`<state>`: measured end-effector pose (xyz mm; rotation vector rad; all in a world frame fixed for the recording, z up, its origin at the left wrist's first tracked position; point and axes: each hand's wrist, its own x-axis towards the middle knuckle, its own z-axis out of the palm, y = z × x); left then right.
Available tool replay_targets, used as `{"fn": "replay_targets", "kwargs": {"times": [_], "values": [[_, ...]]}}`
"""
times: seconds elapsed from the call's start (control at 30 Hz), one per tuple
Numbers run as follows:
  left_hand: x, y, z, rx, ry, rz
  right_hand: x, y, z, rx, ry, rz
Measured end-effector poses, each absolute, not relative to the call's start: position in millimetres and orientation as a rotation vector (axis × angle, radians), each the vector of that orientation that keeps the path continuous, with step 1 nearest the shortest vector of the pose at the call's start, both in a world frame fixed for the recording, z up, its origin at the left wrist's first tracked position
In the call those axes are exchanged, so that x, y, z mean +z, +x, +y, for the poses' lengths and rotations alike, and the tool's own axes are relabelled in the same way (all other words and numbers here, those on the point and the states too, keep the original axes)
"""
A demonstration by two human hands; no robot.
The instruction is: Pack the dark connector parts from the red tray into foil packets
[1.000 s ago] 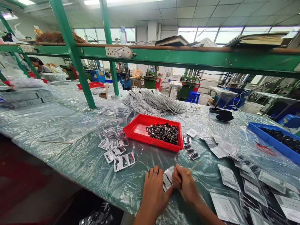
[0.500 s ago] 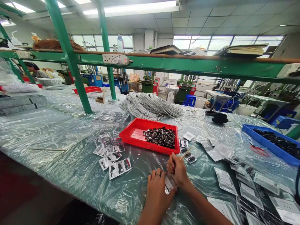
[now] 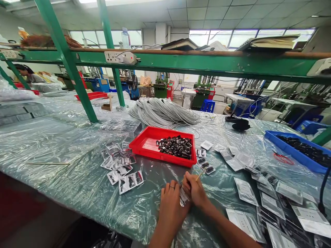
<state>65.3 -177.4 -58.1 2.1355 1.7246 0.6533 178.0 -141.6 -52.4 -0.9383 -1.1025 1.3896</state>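
Observation:
My left hand (image 3: 170, 199), with a ring on one finger, grips a small clear packet (image 3: 183, 197) with dark pieces in it, low over the table. Against the packet's right side is my right hand (image 3: 193, 188), its fingers closed round a thin wooden stick (image 3: 201, 174) that slants up to the right. Just beyond my hands a red tray (image 3: 147, 151) holds a heap of small black parts (image 3: 178, 147) in its right part. Small packets with black parts (image 3: 205, 165) lie by the tray's right corner. More filled packets (image 3: 130, 182) lie to the left.
Flat clear packs (image 3: 245, 191) spread over the right side. A blue tray (image 3: 297, 151) of black parts stands at the far right. Behind the red tray lies a coil of grey cable (image 3: 164, 112). A green shelf frame (image 3: 186, 63) crosses above. A person (image 3: 26, 73) sits far left.
The view has shifted, so the scene sits slightly higher and further left. The packet is now tilted more steeply and partly covered between my hands, and the stick lies lower in my right hand.

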Motion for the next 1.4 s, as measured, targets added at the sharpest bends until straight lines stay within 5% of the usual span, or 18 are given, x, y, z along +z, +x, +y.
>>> {"fn": "replay_targets", "kwargs": {"times": [0.3, 0.53, 1.0, 1.2, 1.4], "values": [[-53, 56, -180, 0.822, 1.904, 1.622, -28, 227, -147, 1.352, -1.122, -1.026], [-60, 28, -151, 1.137, 1.471, 1.337, -31, 255, -140, 0.257, -1.479, -1.600], [7, -2, -8, 1.412, 1.463, 0.861, 10, 150, -5, 0.859, -0.945, -1.548], [-3, 6, -1, 1.521, 1.390, 0.956, 2, 132, -5, 0.357, -0.953, -1.617], [8, -13, -17, 1.362, 1.574, 1.003, 12, 139, -6, 0.626, -0.982, -1.686]]}}
